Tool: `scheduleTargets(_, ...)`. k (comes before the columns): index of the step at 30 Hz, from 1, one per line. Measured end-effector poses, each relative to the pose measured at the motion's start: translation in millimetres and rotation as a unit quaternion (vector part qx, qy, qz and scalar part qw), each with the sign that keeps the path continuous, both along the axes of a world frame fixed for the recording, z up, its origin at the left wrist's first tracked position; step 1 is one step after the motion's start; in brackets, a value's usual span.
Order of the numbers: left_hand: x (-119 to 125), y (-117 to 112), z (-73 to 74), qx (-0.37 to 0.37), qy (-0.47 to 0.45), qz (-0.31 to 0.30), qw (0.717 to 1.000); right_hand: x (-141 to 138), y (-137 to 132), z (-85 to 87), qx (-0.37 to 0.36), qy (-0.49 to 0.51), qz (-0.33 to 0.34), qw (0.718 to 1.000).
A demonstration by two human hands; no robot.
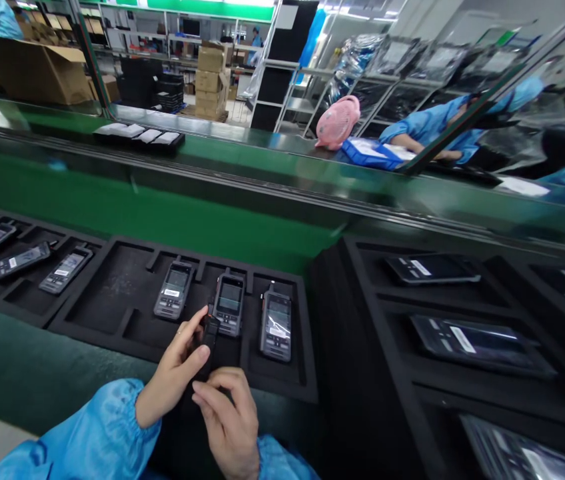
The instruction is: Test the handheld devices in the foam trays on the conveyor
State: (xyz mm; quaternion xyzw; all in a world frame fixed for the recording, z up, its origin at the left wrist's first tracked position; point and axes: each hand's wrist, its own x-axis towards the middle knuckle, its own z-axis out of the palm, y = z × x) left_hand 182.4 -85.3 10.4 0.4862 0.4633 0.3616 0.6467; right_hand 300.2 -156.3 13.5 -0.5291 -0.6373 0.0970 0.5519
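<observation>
My left hand is closed around a black handheld radio, which is turned edge-on, so its screen is hidden. Just below, my right hand has its thumb and fingers pinched together near the radio's lower end; anything between them is too small to make out. Beyond my hands, a black foam tray carries more radios with screens, keypads and stub antennas: one with a white label, one in the middle right behind the held one, and one with a glossy screen.
Another foam tray with several radios adjoins on the left. At right, stacked black foam trays hold flat devices with white labels. Behind runs a green conveyor line with a metal rail, a pink fan and a blue tray. A co-worker leans there.
</observation>
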Motion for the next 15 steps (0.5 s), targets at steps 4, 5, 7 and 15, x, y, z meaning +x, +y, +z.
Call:
scheduleTargets(4,1.1,-0.9,-0.7,0.006,0.008,0.010,1.000,-0.2,-0.8,1.9,0.004,0.004,-0.035,0.999)
scheduleTargets(5,1.4,-1.3,-1.4,0.005,0.007,0.015,1.000,-1.2,-1.4,1.7,0.004,0.015,-0.049,0.999)
scheduleTargets(7,1.8,-2.3,-3.3,0.006,0.005,0.026,1.000,-3.3,-2.9,1.0,0.001,0.030,-0.068,0.997)
scheduleTargets(15,3.2,-5.0,-1.1,-0.010,-0.022,0.056,0.998,-3.0,-6.3,-5.2,-0.011,-0.022,-0.054,0.998)
